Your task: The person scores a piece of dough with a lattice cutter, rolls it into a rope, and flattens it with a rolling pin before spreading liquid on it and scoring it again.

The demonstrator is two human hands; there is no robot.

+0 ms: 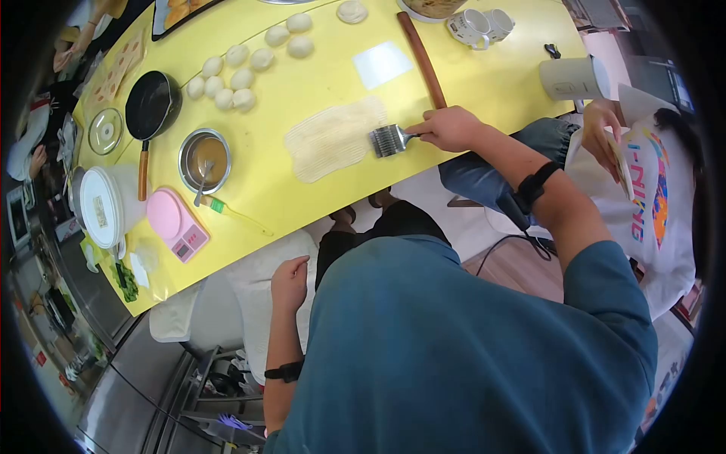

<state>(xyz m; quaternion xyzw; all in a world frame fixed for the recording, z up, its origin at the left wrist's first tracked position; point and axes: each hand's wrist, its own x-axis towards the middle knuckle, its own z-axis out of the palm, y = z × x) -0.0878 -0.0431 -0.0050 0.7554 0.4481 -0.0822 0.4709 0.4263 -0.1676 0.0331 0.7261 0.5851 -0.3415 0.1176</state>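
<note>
With fingers of right hand clamped on handle of roller cutter at edge of dough sheet on yellow table, left hand loosely fisted off-table, apparently slitting; probably needs even pressure next.

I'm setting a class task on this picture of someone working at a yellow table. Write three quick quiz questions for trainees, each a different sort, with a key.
1. Which hand holds the metal cutter at the edge of the dough sheet?

2. True or false: the left hand is gripping the black pan.

3. Which of these stands closest to the pink scale?
a) the mugs
b) the metal bowl
c) the rolling pin

Key
1. The right hand.
2. False; that hand is off the table, below its near edge.
3. b
</note>
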